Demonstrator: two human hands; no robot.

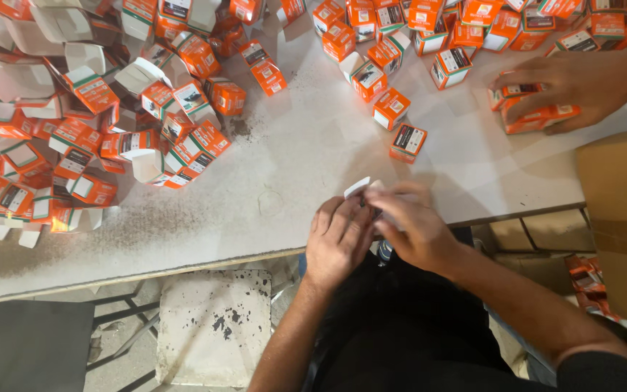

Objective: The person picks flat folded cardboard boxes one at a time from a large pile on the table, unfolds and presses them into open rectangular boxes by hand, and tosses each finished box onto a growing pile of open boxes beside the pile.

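Left hand (339, 239) and right hand (411, 225) pinch a white carton flap (357, 186); closed boxes (408, 141) at 12 o'clock; flap may crease.

From my remote seat, this looked like a small packing workshop rather than a home or an office. A worn grey worktable (284, 174), scuffed and dusty, was heaped with small orange-and-white cartons (96, 123), many of them lying open and unfolded on the left, while closed ones (429, 29) crowded the far right edge. Brown cardboard sheets (622, 210) leaned beside the table, and a paint-chipped white stool (215, 327) stood on a bare concrete floor (rough and stained). A co-worker's hand (575, 83) worked the same pile, which suggested shared bench labour.
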